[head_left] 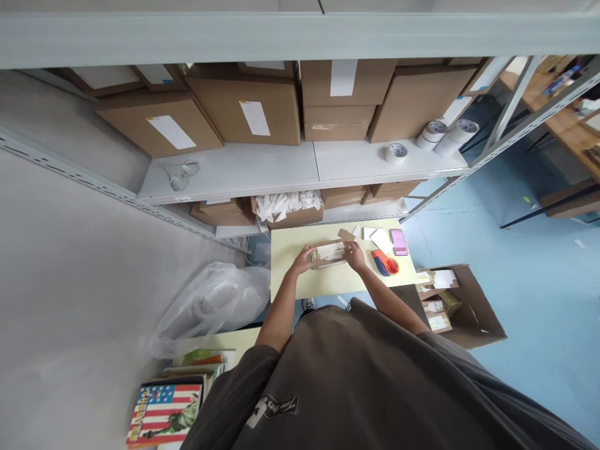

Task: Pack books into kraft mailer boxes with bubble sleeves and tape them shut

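A small brown cardboard box (pixel 329 257) with a torn-looking white label on its upper face lies between my hands over the pale yellow table (pixel 290 284). My left hand (pixel 302 260) grips its left end, fingers curled round the edge. At the opposite end my right hand (pixel 355 255) has its fingers closed on the box. Just behind the right hand is a brown cardboard piece (pixel 346 235). White cards (pixel 379 239) lie farther right, beside a pink-purple item (pixel 399 242) that looks blurred. An orange and blue tape dispenser (pixel 385 262) rests right of my right hand.
Shelves (pixel 281 167) ahead carry large cardboard boxes (pixel 262 112), tape rolls (pixel 396 153) and glasses (pixel 182 175). An open carton (pixel 473 306) with small packages stands on the floor at right. At left are a translucent plastic bag (pixel 220 297) and stacked books (pixel 166 409).
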### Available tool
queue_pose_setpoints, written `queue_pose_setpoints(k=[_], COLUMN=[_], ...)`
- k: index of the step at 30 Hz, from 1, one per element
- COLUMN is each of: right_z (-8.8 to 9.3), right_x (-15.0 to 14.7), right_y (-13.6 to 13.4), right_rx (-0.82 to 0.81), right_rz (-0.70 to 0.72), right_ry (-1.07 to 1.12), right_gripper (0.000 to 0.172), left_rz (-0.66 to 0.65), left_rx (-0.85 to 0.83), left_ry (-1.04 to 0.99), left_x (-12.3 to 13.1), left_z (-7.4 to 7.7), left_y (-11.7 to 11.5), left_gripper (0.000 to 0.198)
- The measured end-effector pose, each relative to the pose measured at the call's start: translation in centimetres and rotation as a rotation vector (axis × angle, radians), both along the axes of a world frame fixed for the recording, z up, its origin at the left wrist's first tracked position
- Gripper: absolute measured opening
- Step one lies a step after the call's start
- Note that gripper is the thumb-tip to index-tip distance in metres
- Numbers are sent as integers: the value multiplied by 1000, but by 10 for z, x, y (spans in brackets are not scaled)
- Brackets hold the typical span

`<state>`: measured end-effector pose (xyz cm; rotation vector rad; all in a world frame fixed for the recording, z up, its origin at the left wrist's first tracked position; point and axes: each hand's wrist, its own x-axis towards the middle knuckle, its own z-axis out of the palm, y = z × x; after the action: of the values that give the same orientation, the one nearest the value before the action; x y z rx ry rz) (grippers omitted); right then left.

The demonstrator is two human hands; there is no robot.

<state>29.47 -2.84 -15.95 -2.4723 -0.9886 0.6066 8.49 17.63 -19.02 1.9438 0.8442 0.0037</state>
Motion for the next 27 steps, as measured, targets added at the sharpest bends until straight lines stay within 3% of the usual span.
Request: queue_pose_setpoints(k=[3,9,13,16,21,27], right_z=[-9,-29,-28,-20,-5,-8], right_x=[-4,-26,-32,-19,22,71], right_y=[0,-13,-21,-41,-100,-161], right_rx=[-98,-94,-50,-52,-44,-95], right_rz=[27,-7,-42,-131,-271,-322], right_ry=[-139,-75,-85,-108,-102,-14], right_gripper=[67,64,63,64,63,57], left_rz=[26,181,232,238,305,303], left_rx=[-9,101,98,95,92,82], left_ry=[-17,-15,63,61,92,51], left_x=[0,24,32,31,35,39], left_z=[1,-1,-5,-7,-9,-18], left_y=[-10,-33,-39,-38,-33,-35], left_gripper=[56,39,36,35,26,19])
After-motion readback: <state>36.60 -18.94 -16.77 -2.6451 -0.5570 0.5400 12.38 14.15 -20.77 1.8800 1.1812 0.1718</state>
